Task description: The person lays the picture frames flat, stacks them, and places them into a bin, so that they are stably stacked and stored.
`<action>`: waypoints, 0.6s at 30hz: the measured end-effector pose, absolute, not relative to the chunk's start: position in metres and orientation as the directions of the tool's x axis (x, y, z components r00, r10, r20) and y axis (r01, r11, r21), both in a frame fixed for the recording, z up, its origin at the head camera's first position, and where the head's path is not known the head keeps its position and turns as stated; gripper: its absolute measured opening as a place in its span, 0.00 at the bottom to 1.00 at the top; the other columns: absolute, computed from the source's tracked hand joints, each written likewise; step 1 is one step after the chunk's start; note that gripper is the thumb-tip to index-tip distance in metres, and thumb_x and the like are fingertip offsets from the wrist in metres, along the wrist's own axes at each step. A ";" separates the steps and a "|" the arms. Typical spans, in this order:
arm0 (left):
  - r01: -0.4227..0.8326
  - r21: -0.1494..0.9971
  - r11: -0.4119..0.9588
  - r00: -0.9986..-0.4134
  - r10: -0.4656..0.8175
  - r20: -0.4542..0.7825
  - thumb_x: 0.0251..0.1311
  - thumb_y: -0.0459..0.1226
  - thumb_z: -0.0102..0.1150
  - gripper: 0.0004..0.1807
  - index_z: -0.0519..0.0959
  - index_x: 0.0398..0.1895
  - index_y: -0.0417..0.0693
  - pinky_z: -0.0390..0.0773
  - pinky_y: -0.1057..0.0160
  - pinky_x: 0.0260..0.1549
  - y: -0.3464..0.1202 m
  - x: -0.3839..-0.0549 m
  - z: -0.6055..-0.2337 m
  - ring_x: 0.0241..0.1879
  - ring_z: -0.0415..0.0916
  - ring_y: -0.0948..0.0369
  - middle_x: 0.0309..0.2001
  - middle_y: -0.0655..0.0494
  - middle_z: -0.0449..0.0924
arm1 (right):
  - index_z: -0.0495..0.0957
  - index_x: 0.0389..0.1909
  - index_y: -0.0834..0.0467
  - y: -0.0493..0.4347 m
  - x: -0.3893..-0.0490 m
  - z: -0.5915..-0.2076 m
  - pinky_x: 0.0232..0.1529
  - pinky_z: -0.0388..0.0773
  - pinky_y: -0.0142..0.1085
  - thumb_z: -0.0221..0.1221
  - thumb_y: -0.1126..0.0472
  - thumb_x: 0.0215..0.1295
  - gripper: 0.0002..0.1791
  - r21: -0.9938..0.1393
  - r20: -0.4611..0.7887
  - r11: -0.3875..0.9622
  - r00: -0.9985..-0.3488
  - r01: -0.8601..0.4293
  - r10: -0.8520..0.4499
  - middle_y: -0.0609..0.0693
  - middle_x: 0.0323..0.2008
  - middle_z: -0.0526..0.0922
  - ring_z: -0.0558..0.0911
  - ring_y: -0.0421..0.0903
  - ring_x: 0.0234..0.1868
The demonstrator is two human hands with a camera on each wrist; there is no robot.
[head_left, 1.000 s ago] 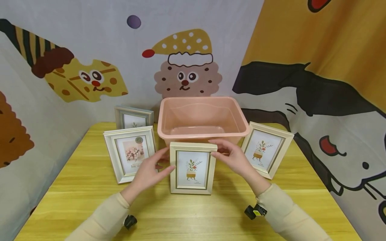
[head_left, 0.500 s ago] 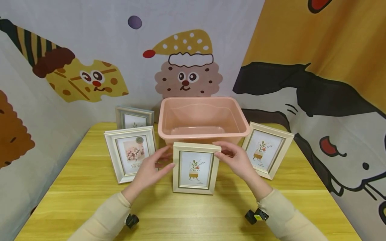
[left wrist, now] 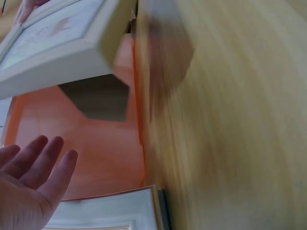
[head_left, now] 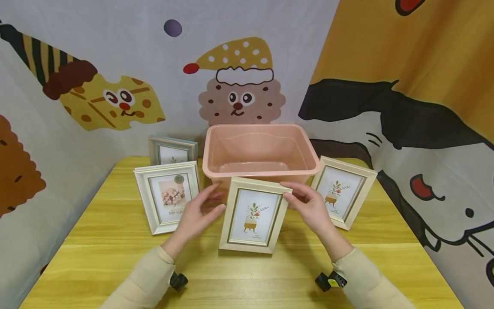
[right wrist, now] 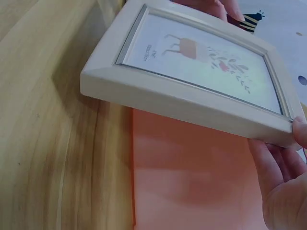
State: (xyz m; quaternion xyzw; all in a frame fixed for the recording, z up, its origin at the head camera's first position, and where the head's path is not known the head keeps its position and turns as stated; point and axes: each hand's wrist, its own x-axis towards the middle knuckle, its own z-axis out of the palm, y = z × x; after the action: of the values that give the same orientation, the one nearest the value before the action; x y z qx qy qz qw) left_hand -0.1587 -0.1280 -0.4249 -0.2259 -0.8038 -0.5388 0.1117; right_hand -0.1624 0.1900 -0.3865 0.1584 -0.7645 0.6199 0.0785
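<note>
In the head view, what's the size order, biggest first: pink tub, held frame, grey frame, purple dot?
1. Pink tub
2. Held frame (nearness may enlarge it)
3. Grey frame (partly hidden)
4. Purple dot

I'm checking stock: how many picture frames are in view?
4: the held frame in the right hand; a white frame at left; a grey frame behind it; a cream frame right of the pink bin. Others could be hidden behind these.
</note>
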 end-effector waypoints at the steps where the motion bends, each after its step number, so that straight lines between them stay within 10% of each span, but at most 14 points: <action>1: 0.481 0.820 0.310 -0.874 0.244 0.420 0.62 0.35 0.64 0.34 0.65 0.70 0.38 0.81 0.47 0.48 -0.128 -0.159 -0.426 0.49 0.81 0.43 0.55 0.37 0.79 | 0.80 0.54 0.65 0.191 -0.162 -0.386 0.33 0.85 0.38 0.62 0.68 0.67 0.16 -0.923 0.326 0.170 -0.936 -0.346 -0.136 0.51 0.28 0.81 0.80 0.44 0.29; 18: 0.440 0.898 -0.022 -0.825 0.385 0.414 0.68 0.33 0.53 0.33 0.57 0.76 0.40 0.62 0.38 0.64 -0.121 -0.156 -0.439 0.67 0.63 0.40 0.69 0.36 0.64 | 0.85 0.50 0.56 0.212 -0.165 -0.399 0.30 0.85 0.32 0.55 0.79 0.66 0.20 -0.881 0.418 -0.264 -0.907 -0.392 -0.046 0.48 0.31 0.86 0.84 0.39 0.28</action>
State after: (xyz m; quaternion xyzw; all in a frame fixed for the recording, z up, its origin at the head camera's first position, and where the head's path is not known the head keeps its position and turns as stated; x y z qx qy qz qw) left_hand -0.1560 -0.1213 -0.4389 -0.2951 -0.6989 -0.6512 0.0213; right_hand -0.1650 0.2115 -0.3988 0.1838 -0.5963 0.7734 0.1120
